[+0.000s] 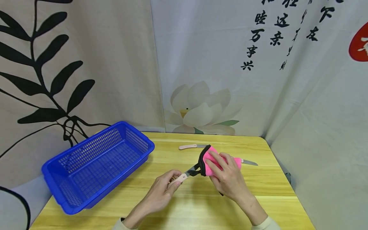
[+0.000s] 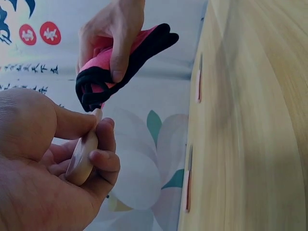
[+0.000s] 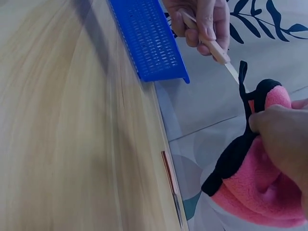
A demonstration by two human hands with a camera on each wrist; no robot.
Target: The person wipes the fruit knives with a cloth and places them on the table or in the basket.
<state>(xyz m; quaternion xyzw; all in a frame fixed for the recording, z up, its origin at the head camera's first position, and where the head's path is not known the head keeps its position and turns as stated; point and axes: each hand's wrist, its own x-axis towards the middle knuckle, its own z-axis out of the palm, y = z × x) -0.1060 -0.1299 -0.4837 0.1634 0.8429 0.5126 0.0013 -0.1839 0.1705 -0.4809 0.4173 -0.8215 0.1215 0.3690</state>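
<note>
My left hand (image 1: 164,191) grips a table knife by its pale pink handle (image 1: 180,178). The blade (image 3: 232,72) points right and meets the black trim of a pink cloth (image 3: 250,185), where its tip is hidden. Bunched in my right hand (image 1: 230,177), the cloth is held with fingers over its top and thumb beneath. Both hands are raised above the table, as the wrist views show. A second knife (image 1: 188,146) lies behind the cloth, its blade partly covered in the head view. To the right, another knife (image 1: 249,162) lies with its handle mostly hidden behind the cloth.
A blue plastic basket (image 1: 115,182) with mesh walls stands at the left of the wooden table (image 1: 187,214). Pale printed curtains (image 1: 123,80) hang behind the table and along its sides. A black cable-like curve (image 1: 24,201) shows at the lower left.
</note>
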